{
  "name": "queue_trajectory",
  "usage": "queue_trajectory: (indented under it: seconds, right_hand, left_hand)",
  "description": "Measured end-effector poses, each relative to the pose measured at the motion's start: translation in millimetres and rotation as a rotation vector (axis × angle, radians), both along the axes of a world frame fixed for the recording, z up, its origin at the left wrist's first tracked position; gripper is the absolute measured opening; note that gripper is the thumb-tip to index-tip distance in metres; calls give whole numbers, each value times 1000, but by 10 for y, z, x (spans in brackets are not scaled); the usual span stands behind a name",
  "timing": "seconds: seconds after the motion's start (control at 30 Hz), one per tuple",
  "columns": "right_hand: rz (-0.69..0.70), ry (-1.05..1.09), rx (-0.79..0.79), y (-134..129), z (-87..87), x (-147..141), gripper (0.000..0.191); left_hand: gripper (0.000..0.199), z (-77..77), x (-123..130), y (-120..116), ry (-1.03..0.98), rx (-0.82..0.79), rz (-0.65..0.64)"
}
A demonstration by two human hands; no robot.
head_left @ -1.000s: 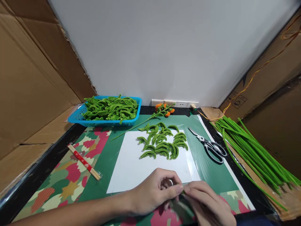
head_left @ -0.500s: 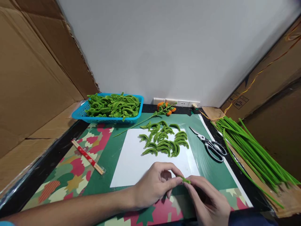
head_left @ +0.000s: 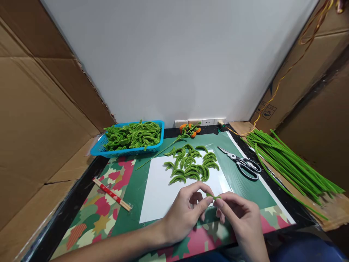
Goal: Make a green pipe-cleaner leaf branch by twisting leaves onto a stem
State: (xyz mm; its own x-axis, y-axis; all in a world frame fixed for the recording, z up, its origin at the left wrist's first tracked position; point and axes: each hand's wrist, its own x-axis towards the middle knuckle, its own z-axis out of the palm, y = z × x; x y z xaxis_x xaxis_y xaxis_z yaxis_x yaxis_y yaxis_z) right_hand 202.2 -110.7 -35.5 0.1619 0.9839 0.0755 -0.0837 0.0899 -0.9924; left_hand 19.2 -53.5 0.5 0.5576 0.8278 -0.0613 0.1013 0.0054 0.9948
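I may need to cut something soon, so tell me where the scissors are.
In the head view, the scissors lie right of the white sheet, left of the long green stems.

Left hand (head_left: pixel 181 213): thumb (head_left: pixel 202 206) and index (head_left: pixel 200 186) pinched at the tips, other fingers curled below. Left forearm (head_left: pixel 128 240) comes in long and shallow from lower left. Right hand (head_left: pixel 241 211) mirrors it, thumb (head_left: pixel 225 209) and index (head_left: pixel 231 197) pinched, rest bent under. Right wrist (head_left: pixel 252 242) angles up from the bottom edge. Thumbs nearest the camera. The 2 pinches sit just beside each other, fingertips pointing inward.
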Motion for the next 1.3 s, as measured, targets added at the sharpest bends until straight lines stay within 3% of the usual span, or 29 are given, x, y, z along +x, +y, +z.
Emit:
queue_trajectory:
  seconds: [0.27, 0.33, 0.4, 0.47, 0.5, 0.53, 0.6, 0.67, 0.73, 0.87, 1.0, 1.1, 1.17, 1.23, 1.3]
  right_hand:
    - [-72, 58, -47, -12, -19, -120, 29]
    - [-41, 227, -131, -12, -26, -167, 35]
    - [26, 409, -243, -26, -21, -207, 42]
    - [49, 424, -281, -56, -1, -222, 43]
    - [17, 336, -238, -74, 15, -215, 40]
    - [-44, 193, -145, -93, 35, -198, 33]
    - [-188, -178, 149, -117, 81, -130, 11]
    - [-255, -533, 469, -114, 132, -36, 21]
    - [-243, -802, 681, -84, 180, 59, 31]
    - [-199, -1093, 837, 11, 228, 165, 20]
    - [-183, -1116, 881, 51, 191, 119, 18]
    - [-130, -801, 675, 6, 159, 15, 15]
    - [-30, -373, 318, -39, 166, -55, 16]
    - [155, 116, -93, -69, 195, -102, 34]
    - [336, 460, -374, -76, 231, -121, 46]
  left_hand:
    - [26, -35, 9, 7, -27, -51, 24]
    - [17, -45, -20, 28, 33, 120, 25]
    - [11, -51, -54, 60, 72, 445, -11]
    - [14, -43, -81, 93, 75, 735, -57]
    - [15, -31, -88, 105, 71, 787, -63]
    - [13, -15, -92, 114, 70, 757, -62]
    - [11, 30, -87, 122, 67, 499, -44]
    - [19, 75, -76, 126, 39, 182, -66]
    - [26, 106, -64, 132, 9, -12, -95]
    - [32, 123, -50, 144, -21, -92, -99]
    - [31, 145, -51, 137, 0, -99, -120]
    - [20, 170, -77, 139, 70, 148, -90]
    - [13, 173, -115, 155, 98, 510, -105]
    - [18, 158, -159, 178, 107, 842, -186]
    - [24, 133, -191, 197, 107, 997, -256]
